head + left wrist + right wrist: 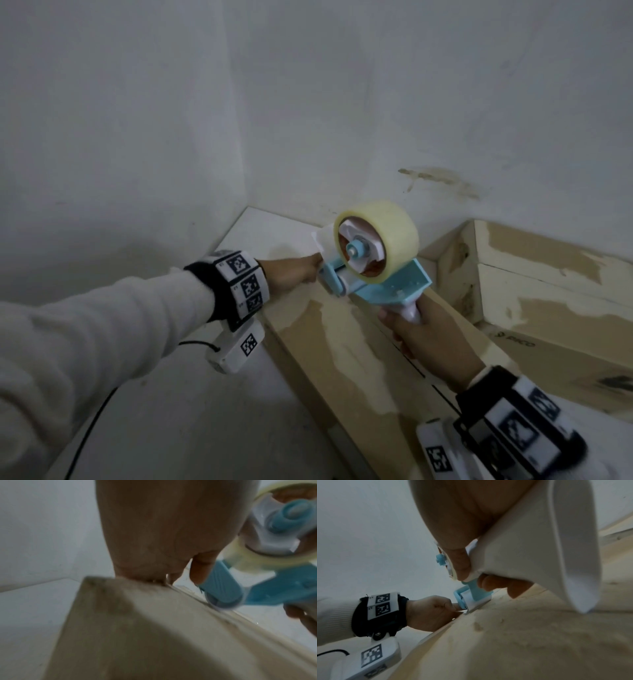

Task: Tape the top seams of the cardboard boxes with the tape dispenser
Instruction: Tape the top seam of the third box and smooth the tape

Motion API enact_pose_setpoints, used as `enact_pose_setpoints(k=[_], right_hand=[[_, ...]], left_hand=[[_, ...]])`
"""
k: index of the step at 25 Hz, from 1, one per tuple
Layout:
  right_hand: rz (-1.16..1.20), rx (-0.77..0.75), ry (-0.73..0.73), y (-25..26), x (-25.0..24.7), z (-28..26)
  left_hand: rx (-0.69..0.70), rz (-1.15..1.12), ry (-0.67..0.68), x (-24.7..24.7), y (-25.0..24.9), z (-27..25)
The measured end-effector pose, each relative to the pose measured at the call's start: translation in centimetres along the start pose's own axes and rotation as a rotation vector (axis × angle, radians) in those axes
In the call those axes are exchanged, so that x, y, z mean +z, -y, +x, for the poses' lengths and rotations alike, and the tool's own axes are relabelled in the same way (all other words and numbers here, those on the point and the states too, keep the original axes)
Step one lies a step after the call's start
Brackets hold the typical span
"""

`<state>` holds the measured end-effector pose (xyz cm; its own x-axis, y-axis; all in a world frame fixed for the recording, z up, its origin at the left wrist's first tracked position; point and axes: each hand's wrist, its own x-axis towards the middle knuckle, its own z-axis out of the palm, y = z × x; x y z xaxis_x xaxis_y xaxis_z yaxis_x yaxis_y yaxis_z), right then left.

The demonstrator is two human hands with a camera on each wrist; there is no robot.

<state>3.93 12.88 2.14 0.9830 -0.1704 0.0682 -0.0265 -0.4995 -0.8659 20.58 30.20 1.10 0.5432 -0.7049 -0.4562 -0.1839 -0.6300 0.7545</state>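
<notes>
A long cardboard box (346, 346) with torn, pale patches lies in front of me, its top seam running away from me. The blue tape dispenser (376, 274) carries a roll of clear tape (394, 233). Its roller end sits on the box's far end. My right hand (421, 337) grips the white handle. My left hand (310, 269) reaches in from the left with curled fingers. In the right wrist view its fingertips (456, 605) pinch at the tape end by the dispenser's roller (471, 601). The left wrist view shows the box (137, 635) and the dispenser (223, 588) close up.
More cardboard boxes (548, 284) stand stacked at the right against the white wall (376, 102). A white surface (260, 233) runs under the box into the corner. A black cable (96, 418) trails from my left wrist unit.
</notes>
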Motion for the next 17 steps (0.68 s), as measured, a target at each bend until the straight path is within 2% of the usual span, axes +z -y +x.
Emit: enact_pose_setpoints(k=[3,6,8,13,17], right_hand=[[-0.125,0.118,0.045,0.8,-0.3,-0.2],[-0.225,0.137,0.178,1.9,-0.8,0.1],[-0.219,0.139,0.214,2.5,-0.9,0.3],[-0.334,0.082,0.228,2.8,-0.8,-0.2],[-0.314,0.047,0.221,1.7,-2.9,-2.9]], left_hand=[[0.107,-0.031,-0.091,1.5,1.2,-0.5],[0.002,0.202,-0.277,2.6,1.8,-0.9],[-0.07,0.307,-0.344,3.0,1.6,-1.0],[-0.098,0.359,-0.404,3.2,2.1,-0.4],[-0.128,0.357,-0.385,3.1,2.5,0.0]])
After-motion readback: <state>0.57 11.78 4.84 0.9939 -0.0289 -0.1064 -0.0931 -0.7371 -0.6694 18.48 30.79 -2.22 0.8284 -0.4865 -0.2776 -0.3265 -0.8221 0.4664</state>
